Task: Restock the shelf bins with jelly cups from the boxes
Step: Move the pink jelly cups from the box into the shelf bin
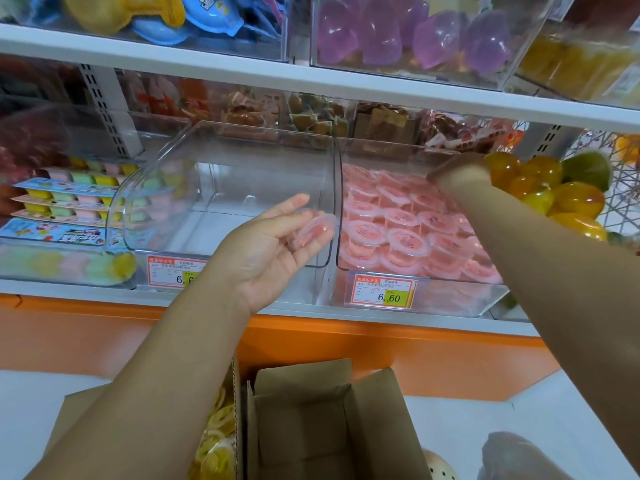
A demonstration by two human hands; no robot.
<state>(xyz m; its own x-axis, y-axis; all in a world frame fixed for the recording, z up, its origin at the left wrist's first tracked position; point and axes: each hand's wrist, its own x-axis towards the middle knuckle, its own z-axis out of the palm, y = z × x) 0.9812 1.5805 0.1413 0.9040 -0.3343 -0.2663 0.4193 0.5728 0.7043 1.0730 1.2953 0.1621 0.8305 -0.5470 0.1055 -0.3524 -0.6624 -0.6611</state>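
My left hand [273, 244] is raised palm up before the shelf and holds a pink jelly cup [313, 232] in its curled fingers. It hovers in front of a clear shelf bin [194, 157] that holds nothing. To the right stands a second clear bin [446, 299] packed with several pink jelly cups [408, 223]. My right hand [457, 169] reaches over the far rim of that bin; its fingers are hidden behind the wrist. Below the shelf an open cardboard box [311, 420] shows a bare inside.
A second box [216, 441] at lower left holds yellow jelly cups. A wire basket [620, 199] with yellow and green jellies sits at the right. Pastel jelly packs [65, 199] fill the left bin. Purple jellies [415, 32] lie on the shelf above. An orange base panel [104, 337] runs below.
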